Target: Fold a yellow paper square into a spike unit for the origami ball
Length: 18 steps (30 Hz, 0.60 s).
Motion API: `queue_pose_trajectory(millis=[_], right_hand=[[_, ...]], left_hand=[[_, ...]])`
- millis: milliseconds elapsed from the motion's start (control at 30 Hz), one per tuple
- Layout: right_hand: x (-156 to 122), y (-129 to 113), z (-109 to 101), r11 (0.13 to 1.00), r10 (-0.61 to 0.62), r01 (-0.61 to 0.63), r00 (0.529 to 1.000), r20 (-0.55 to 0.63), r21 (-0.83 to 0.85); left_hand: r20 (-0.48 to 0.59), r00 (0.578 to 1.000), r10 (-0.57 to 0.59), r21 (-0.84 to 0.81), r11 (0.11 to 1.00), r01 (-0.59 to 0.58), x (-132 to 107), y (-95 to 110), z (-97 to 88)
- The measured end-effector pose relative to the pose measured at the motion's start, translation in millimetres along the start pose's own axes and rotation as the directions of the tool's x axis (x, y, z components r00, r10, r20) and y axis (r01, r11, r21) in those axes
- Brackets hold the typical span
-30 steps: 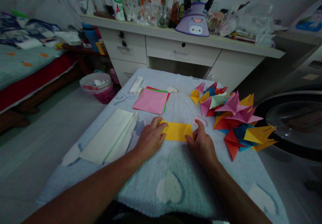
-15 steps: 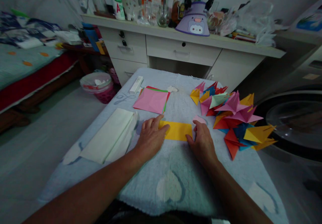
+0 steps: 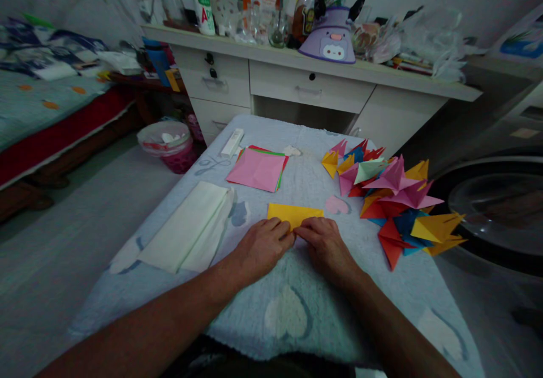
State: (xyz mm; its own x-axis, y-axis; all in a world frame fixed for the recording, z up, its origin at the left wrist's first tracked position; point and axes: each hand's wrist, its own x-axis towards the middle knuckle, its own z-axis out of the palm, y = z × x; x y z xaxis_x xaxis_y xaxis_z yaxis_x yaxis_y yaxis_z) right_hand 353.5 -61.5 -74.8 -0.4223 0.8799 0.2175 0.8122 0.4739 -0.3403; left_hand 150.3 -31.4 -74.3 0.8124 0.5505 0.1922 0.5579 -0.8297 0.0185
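Note:
A folded yellow sheet of origami paper [image 3: 294,213] lies flat on the cloth-covered table, a long rectangle set crosswise before me. My left hand [image 3: 267,247] has its fingers curled on the paper's near edge, left of its middle. From the other side my right hand [image 3: 324,245] pinches the same edge, its fingertips almost meeting the left ones. The fingers hide much of that near edge. Beyond the paper is a stack of square sheets [image 3: 257,168], pink on top with red and green edges showing. To the right sits a pile of folded paper cranes [image 3: 394,188] in several colours.
A folded pale cloth or paper [image 3: 186,225] lies left of my hands, with a small white box [image 3: 232,142] behind it. The patterned tablecloth [image 3: 288,316] covers the table. A cluttered white desk [image 3: 292,81] stands behind; a pink bin [image 3: 169,146] is on the floor.
Both hands have come inward from the paper's two ends to the middle of its near edge. Their fingers have curled onto it. The view has shifted slightly.

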Motion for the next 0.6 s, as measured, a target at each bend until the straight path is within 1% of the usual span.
queue_pose_trajectory(millis=[133, 267, 433, 600], right_hand=[[0, 2, 0, 1.000, -0.009, 0.009, 1.000, 0.011, -0.027], [-1, 0, -1, 0.997, -0.025, 0.028, 0.999, 0.031, -0.077], [-3, -11, -7, 0.988, -0.020, 0.032, 0.996, 0.081, -0.151], [-4, -21, -9, 0.981, -0.026, 0.050, 0.992, 0.127, -0.189]], left_hand=[[0.005, 1.000, -0.007, 0.028, 1.000, 0.006, -3, 3, -0.9], [0.058, 0.998, -0.027, 0.051, 0.998, 0.024, -7, 5, -7.3], [0.130, 0.986, -0.102, 0.111, 0.990, 0.088, -16, 7, -15.4], [0.156, 0.975, -0.159, 0.129, 0.982, 0.140, -27, 5, -17.7]])
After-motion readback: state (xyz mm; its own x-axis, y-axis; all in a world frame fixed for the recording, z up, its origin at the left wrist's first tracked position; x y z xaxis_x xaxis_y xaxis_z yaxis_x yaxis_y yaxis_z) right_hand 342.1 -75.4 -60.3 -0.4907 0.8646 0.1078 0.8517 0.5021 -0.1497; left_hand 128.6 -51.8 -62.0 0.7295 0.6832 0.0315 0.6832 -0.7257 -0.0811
